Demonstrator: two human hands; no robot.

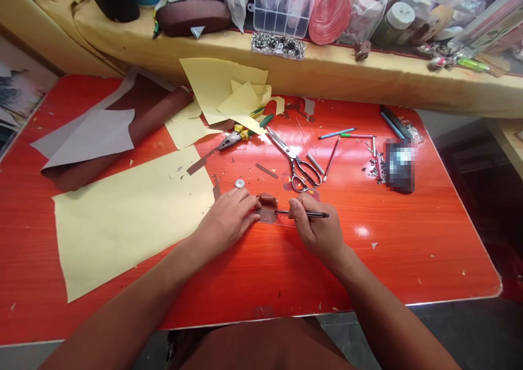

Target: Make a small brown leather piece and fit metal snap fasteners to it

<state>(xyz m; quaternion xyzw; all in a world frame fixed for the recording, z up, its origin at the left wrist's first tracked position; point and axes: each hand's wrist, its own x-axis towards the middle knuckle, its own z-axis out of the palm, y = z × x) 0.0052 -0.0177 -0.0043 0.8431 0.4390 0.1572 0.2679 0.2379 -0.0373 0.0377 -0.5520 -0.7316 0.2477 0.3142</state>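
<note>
Near the middle of the red table (392, 255), a small brown leather piece (268, 200) lies with its far part curled up. A clear strip, perhaps a ruler, seems to lie along its near edge. My left hand (229, 213) holds the piece down at its left side, fingers bent over it. In my right hand (316, 223) is a slim black pen (314, 214), gripped by thumb and fingers. Its tip points left and meets the leather's right part. A round silver disc (239, 183) sits just beyond my left fingers.
Scissors (288, 152) and yellow-handled pliers (245, 133) lie beyond my hands. Yellow paper (131, 212) and rolled brown leather (118, 135) cover the left side. Several pens, metal bits and a blurred dark object (400, 165) are at right. A cloth-covered shelf (163, 54) with containers borders the back.
</note>
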